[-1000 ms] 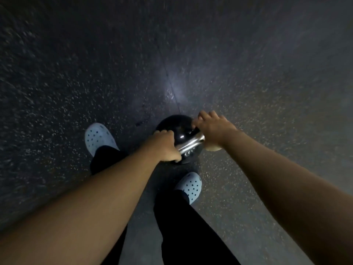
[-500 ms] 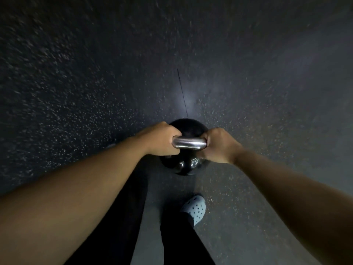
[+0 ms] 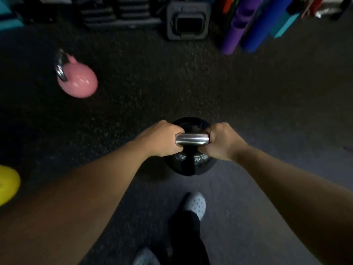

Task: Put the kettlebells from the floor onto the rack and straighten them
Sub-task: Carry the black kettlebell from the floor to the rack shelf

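gripping black kettlebell point(image 3: 191, 165) handle, left hand point(image 3: 162, 140) and right hand point(image 3: 222, 140) fingers wrapped closed | yellow kettlebell point(image 3: 7, 184) cut off

Dim room with dark speckled rubber floor point(image 3: 172, 88); purple and blue foam rollers point(image 3: 248, 25) stand at the far edge.

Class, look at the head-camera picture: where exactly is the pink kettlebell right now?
The pink kettlebell lies on the floor at upper left, apart from the black kettlebell both hands grip.
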{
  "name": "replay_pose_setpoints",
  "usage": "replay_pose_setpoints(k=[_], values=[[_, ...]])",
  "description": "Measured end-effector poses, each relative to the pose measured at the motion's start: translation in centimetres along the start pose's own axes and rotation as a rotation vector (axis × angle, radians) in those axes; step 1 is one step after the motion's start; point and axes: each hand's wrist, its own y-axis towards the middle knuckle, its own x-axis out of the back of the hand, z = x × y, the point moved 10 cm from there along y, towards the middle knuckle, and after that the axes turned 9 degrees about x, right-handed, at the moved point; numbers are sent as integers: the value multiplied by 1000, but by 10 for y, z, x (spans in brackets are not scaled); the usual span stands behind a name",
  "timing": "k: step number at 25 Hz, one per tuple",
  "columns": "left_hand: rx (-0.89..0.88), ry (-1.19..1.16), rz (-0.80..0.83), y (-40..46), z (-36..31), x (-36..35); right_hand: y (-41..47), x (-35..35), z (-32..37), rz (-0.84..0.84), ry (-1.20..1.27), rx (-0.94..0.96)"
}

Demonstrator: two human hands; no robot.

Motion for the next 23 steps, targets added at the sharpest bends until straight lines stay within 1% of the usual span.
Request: replay_pose_setpoints(k=[3,5,7,9,12,15,17,23], values=[[-29,49,-91,56,11,113,99,66,27,-94,-13,74],[-51,113,-136,85,14,163,152,93,36,-125,-12,106],[-35,152,-185,136,37,236,238,129,50,-165,-23,114],[-7,127,-219,182,64,298,314,159,63,-173,-5,118],[6,131,-274,245,100,391,425,207,95,-251,-23,208],[-12,127,-323,302,133,470,522,246,120,-283,-90,240],[-38,160,-358,346,158,525,590,272,135,-297,-70,216],[-13,233,-519,458,218,669,774,336,170,-319,-71,274]])
